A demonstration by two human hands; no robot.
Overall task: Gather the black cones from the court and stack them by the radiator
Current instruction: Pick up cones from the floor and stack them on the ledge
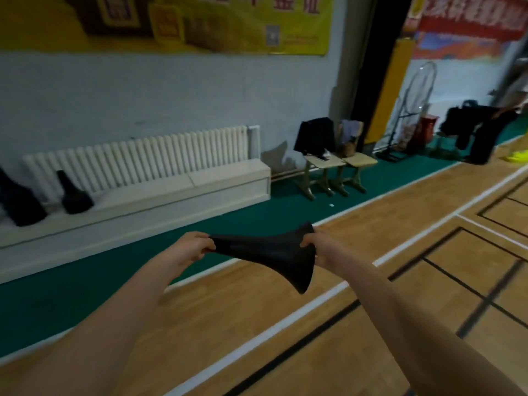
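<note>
Right, far-left dark shape (17, 201) cut off by frame, prob. cones; black cone (73, 195) on ledge (200, 181) by radiator (137, 155). L hand (197, 247) pinches held cone (271, 252) at tip, R hand (317, 245) grips its rim, over court floor (371, 310).

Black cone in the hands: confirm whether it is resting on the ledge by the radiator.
No, the left hand and right hand grip the black cone above the court floor.
</note>
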